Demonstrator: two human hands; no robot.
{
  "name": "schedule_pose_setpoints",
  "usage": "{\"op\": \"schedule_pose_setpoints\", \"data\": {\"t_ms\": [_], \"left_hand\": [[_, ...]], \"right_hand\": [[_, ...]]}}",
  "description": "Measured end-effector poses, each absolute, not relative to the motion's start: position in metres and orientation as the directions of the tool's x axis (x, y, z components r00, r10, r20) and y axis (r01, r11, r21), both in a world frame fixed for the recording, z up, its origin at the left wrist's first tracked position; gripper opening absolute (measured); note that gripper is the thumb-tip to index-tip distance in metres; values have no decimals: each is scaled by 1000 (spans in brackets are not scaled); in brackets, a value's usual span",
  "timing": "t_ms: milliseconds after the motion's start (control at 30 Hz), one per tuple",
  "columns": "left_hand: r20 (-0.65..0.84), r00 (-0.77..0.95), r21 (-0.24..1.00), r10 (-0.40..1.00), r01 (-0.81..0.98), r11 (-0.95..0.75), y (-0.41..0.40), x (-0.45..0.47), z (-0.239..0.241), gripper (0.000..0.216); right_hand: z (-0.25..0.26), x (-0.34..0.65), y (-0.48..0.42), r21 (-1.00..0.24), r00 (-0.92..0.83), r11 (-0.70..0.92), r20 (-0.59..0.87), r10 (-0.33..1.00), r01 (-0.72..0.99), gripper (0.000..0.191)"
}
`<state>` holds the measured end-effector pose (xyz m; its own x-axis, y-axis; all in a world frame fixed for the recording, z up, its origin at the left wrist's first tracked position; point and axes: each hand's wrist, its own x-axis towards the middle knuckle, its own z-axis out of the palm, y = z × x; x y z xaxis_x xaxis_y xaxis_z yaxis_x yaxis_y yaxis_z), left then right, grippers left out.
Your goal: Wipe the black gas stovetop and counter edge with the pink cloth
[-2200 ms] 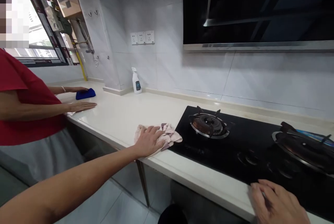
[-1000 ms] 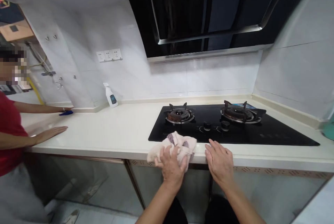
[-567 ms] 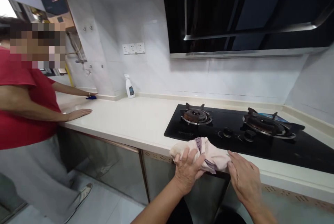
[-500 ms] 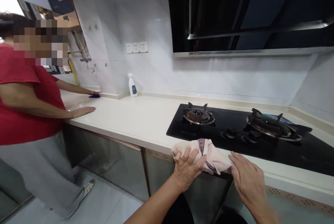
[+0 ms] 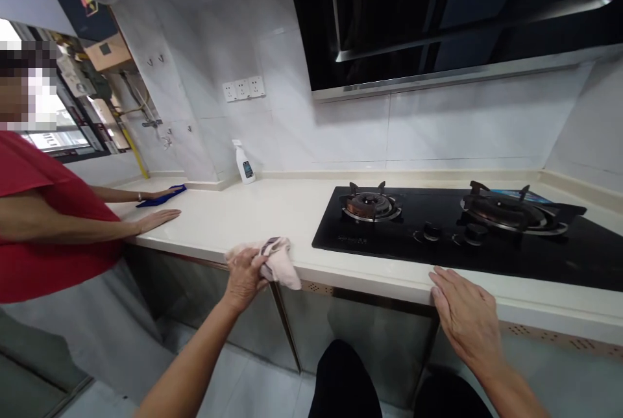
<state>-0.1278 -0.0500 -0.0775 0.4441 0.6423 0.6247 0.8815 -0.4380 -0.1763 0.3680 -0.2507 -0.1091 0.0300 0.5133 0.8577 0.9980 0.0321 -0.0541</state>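
My left hand [image 5: 244, 277] is closed around a pale pink cloth [image 5: 281, 265] with a dark stripe, pressed on the front edge of the white countertop [image 5: 287, 210]. Part of the cloth hangs over that edge. To the right, my right hand [image 5: 464, 307] lies with fingers stretched out on the counter's edge and holds nothing. Just behind it is the black gas stove [image 5: 403, 236], with two burners and two knobs.
A co-worker in a red top [image 5: 58, 230] stands at the left, one hand on a blue cloth [image 5: 163, 196], the other flat on the counter. A white spray bottle [image 5: 244, 163] stands against the wall. The black range hood [image 5: 438, 22] overhangs the stove.
My left hand has slid the pink cloth leftward along the counter edge. My right hand stays at the edge by the stove. The co-worker's blue cloth is now more spread out.
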Motion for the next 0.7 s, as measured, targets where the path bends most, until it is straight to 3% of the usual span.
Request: {"op": "schedule_pose_setpoints", "data": {"t_ms": [300,700], "left_hand": [[602,303,-136,738,950,-280,-46,-128,-63,62],[494,441,-356,749,889,-288,-79,-58,-43,58]], "right_hand": [[-101,358,-251,-101,84,6,852,518,995,30],[-102,353,-249,-195,147,40,844,517,980,28]]}}
